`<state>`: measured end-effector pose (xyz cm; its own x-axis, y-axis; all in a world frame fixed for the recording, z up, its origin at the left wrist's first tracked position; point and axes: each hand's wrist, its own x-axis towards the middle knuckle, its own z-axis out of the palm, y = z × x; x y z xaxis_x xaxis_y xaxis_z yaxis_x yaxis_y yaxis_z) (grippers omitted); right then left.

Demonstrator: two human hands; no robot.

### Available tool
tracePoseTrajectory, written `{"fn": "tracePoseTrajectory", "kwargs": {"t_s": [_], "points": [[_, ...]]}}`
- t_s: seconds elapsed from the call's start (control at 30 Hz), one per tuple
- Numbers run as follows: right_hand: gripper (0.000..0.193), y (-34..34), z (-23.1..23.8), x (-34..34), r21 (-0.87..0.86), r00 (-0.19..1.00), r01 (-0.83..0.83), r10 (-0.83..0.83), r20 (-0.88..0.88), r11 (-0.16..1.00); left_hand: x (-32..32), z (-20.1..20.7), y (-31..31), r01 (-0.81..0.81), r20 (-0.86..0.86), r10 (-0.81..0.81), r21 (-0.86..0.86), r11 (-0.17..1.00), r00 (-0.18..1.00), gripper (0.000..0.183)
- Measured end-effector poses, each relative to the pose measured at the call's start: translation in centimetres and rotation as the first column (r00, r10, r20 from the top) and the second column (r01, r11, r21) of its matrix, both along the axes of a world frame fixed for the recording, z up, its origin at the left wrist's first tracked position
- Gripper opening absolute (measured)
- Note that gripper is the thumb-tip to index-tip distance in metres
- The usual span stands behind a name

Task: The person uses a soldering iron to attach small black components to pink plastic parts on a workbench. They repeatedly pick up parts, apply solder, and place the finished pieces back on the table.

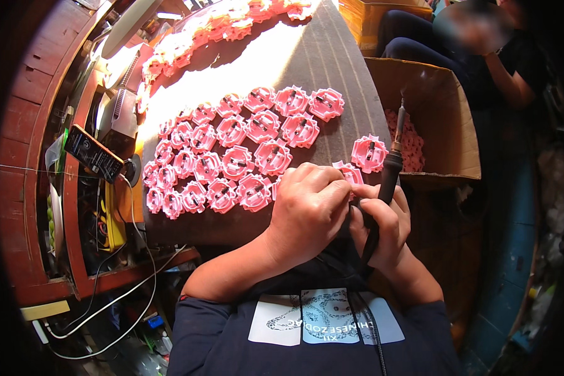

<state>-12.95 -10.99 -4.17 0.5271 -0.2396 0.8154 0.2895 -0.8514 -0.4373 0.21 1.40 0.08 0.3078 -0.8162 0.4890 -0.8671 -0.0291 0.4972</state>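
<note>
My right hand (387, 222) is wrapped round the black handle of a soldering iron (391, 170), whose metal tip points up and away from me. Its thumb and fingertips meet those of my left hand (313, 203), which is closed with the fingers curled in. What sits between the fingertips is hidden. Just beyond them a pink plastic part (349, 173) shows partly; whether it is held or lies on the board I cannot tell. Another pink part (369, 153) with dark pieces in it lies close by to the right. Rows of similar pink parts (237, 162) spread out to the left.
The dark board (341, 62) carries a long heap of pink pieces (188, 50) at its far side. A cardboard box (448, 119) holding more pink parts stands at the right. Left are a phone (94, 152) and white cables (106, 307). Another person (507, 69) sits far right.
</note>
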Motion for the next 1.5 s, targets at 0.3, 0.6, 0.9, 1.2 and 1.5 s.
{"fn": "tracePoseTrajectory", "kwargs": {"t_s": [0.3,0.6,0.9,1.2,1.5], "points": [[0.058,-2.1,0.8,-4.0,0.024,0.998,-0.058,0.058,-0.019,0.998,-0.2,0.3,-0.1,-0.01,0.035,0.009,0.034,0.999,0.999,0.023],[0.023,-1.7,2.1,-7.5,0.127,0.993,-0.108,0.113,-0.029,0.986,-0.3,0.3,-0.1,-0.004,0.053,0.001,0.055,0.998,0.999,0.024],[0.032,-1.5,2.8,-7.3,0.109,0.981,-0.162,0.172,-0.087,0.981,-0.4,0.4,-0.2,-0.011,0.058,0.008,0.054,0.998,0.998,0.023],[0.034,-1.5,3.1,-7.3,0.088,0.979,-0.162,0.171,-0.107,0.983,-0.5,0.4,-0.2,-0.01,0.058,0.007,0.045,0.999,0.998,0.02],[0.029,-1.7,2.8,-7.5,0.085,0.98,-0.164,0.172,-0.098,0.983,-0.5,0.4,-0.2,-0.008,0.067,0.004,0.059,0.998,0.998,0.022]]}}
